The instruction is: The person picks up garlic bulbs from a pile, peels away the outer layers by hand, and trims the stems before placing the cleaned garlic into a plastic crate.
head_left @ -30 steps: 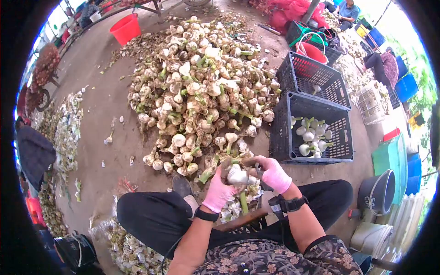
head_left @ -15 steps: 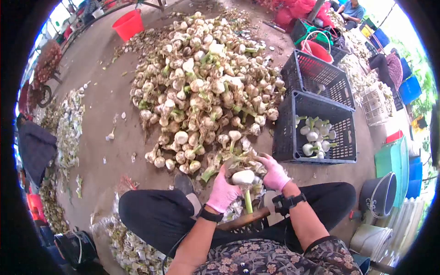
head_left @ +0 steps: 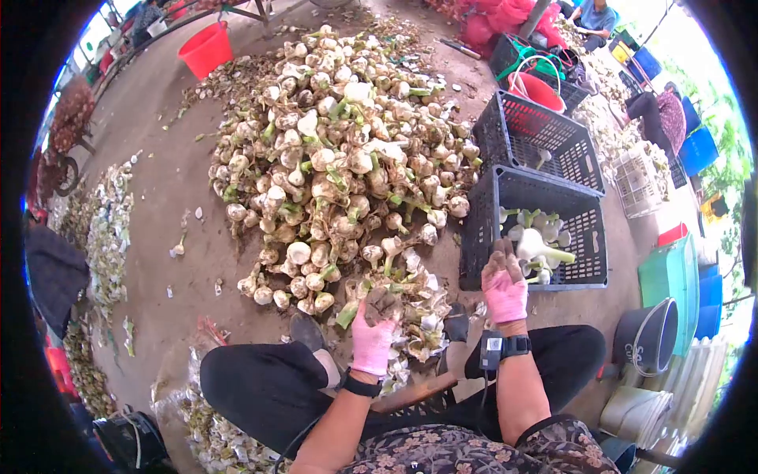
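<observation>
My right hand (head_left: 505, 291), in a pink glove with bare dirty fingertips, reaches to the near edge of a black crate (head_left: 606, 272), fingers stretched out. Just past its fingertips a clean white garlic bulb (head_left: 535, 246) with a green stem hangs over the crate, slightly blurred and apart from the hand. Several clean bulbs (head_left: 564, 237) lie inside. My left hand (head_left: 374, 336), gloved alike, is by the peeled skins (head_left: 426, 316) between my feet, thumb apart from the bent fingers and nothing seen in it. Ahead rises a large heap of unpeeled garlic (head_left: 332, 174).
Behind the crate stand a second black crate (head_left: 588, 158) and a red bucket (head_left: 545, 95). Another red bucket (head_left: 207, 51) is at the far left. A grey bucket (head_left: 647, 340) stands right of my knee. Other people sit at the upper right.
My right hand has moved right and forward to the crate and let go of the garlic bulb, which was between both hands. My left hand has shifted slightly left.
</observation>
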The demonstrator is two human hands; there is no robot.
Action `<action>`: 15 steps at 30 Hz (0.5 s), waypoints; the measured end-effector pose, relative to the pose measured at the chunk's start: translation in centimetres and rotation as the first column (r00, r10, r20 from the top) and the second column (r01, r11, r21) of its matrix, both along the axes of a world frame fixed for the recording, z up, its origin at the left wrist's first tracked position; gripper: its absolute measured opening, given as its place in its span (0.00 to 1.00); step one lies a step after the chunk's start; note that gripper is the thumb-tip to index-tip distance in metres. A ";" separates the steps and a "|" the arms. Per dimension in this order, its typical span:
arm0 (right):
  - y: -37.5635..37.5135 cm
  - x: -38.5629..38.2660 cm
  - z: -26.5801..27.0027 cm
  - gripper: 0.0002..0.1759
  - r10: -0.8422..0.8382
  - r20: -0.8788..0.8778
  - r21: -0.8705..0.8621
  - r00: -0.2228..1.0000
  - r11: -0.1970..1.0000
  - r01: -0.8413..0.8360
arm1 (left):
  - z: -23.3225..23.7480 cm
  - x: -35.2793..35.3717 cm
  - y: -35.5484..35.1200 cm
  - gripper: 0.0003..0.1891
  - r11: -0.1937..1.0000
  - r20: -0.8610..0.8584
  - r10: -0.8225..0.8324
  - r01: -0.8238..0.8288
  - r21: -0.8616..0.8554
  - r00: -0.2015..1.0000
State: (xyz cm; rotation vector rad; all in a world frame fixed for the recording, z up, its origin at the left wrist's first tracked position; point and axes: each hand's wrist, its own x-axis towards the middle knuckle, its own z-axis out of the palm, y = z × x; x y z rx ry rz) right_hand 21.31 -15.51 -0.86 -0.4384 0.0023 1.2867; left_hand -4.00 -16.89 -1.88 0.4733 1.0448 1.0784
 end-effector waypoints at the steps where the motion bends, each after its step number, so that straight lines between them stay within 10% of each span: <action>1: 0.6 -0.1 -0.8 0.19 0.063 0.122 -0.094 0.990 0.994 -0.052 | -0.8 0.1 -0.1 0.25 0.998 -0.005 0.011 -0.011 -0.057 1.000; 3: 2.8 -2.1 -2.7 0.22 0.285 0.533 -0.313 0.797 0.941 -0.127 | -1.4 0.4 0.0 0.22 0.991 -0.070 -0.002 -0.007 -0.132 0.998; 6: 6.3 -5.8 -5.4 0.16 0.646 0.661 -0.642 0.382 0.750 -0.156 | -1.6 0.4 0.1 0.23 0.998 -0.208 -0.061 0.060 -0.011 0.976; 9: 10.1 -9.2 -8.7 0.28 0.427 0.729 -0.534 -0.535 0.844 -0.054 | -1.5 0.7 0.2 0.23 0.995 -0.202 -0.083 0.071 -0.067 0.976; 15: 14.1 -11.8 -13.3 0.37 0.467 0.327 -0.795 -0.821 0.606 0.029 | -2.0 0.4 1.4 0.25 0.970 -0.240 -0.223 0.190 -0.153 0.945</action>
